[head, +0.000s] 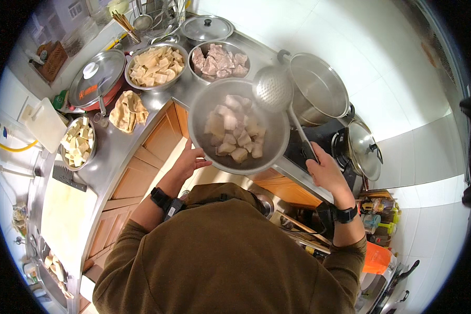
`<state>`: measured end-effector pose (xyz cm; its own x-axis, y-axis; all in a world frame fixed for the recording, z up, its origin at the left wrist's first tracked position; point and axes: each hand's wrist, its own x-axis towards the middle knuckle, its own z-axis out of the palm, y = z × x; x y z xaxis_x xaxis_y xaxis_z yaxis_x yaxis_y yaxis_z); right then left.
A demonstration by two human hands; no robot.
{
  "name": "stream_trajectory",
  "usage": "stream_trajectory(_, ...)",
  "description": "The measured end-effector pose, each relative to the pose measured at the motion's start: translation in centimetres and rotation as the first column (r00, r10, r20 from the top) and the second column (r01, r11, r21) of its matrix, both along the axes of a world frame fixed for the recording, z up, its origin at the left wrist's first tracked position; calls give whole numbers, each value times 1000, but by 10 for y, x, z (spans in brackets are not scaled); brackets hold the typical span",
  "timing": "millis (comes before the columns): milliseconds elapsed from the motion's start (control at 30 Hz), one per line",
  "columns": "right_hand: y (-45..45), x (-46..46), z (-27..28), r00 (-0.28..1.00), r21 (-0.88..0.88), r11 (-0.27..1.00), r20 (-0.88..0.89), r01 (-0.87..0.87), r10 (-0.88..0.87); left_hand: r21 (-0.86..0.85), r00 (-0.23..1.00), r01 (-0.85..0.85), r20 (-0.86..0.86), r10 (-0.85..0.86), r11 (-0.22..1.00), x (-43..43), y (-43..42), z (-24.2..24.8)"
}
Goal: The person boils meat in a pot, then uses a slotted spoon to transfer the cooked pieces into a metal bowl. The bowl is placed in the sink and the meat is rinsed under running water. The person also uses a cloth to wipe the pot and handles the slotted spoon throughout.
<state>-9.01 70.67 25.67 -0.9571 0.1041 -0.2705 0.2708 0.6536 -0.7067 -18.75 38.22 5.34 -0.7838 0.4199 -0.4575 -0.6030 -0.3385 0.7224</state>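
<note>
My left hand (191, 160) grips the lower left rim of a wide metal bowl (272, 147), holding it in front of me. Chunks of pale meat (235, 133) lie heaped in the bowl, blurred by steam. In my right hand (326, 168) is the black handle of a perforated metal skimmer (273, 88). Its round head is above the bowl's upper right rim, beside an open stainless steel stockpot (318, 84) on the black cooktop (308, 141). Nothing solid can be made out on the skimmer.
At the back stand a bowl of meat chunks (219, 62), a bowl of pale cut pieces (157, 66) and lidded pans (98, 76). A lidded pot (365, 149) is on the right. A cleaver (68, 178) rests on the cutting board (68, 219) at left, near a bowl of cubes (78, 141).
</note>
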Motion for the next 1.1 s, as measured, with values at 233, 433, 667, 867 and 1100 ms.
stream_trajectory(233, 20, 7, 6, 998, -249, 967, 26, 59, -54, 16, 1000, -6, -17, 6, 1000, 0, 1, -2)
stream_trajectory(433, 51, 3, 31, 924, -840, 416, 232, 347, -303, -21, 1000, -16, 18, 16, 1000, 0, 4, -3)
stream_trajectory(667, 125, -43, 40, 953, -280, 923, -67, 265, -294, -72, 999, -28, -20, 26, 997, 4, 3, -4)
stream_trajectory(867, 186, -91, 22, 984, 773, 611, -174, 167, -50, -30, 998, -67, -9, 67, 997, 7, 10, 0)
stream_trajectory(1100, 190, -124, 3, 999, 861, 507, 39, -32, -3, -109, 997, -73, -10, 73, 991, 8, 13, 5)
